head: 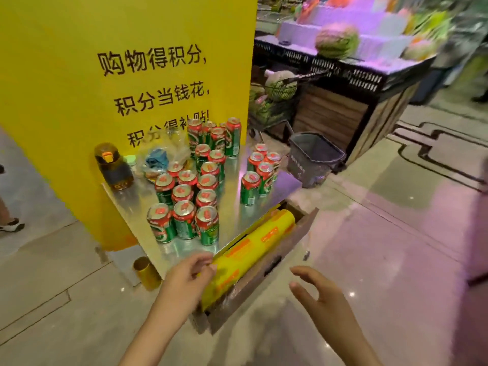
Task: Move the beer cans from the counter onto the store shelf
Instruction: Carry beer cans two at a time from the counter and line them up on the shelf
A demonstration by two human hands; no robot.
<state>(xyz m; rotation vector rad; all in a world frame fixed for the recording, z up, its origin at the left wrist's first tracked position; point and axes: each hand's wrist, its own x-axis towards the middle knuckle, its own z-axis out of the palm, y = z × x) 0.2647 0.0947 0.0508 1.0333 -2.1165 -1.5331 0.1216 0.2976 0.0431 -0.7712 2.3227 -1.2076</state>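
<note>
Head view: the beer cans [184, 196] all stand on the metal worktop [232, 220] at about 11 o'clock, in two clusters. The left hand [188, 276] at 6 o'clock and the right hand [317, 291] at 5 o'clock are both relaxed and empty. No shelf shows; by the look of it nothing is moved yet.

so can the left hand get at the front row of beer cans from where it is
Probably yes. The left hand is open and empty at the near edge of the counter, and the front row of beer cans stands just beyond it with only bare metal between.
</note>
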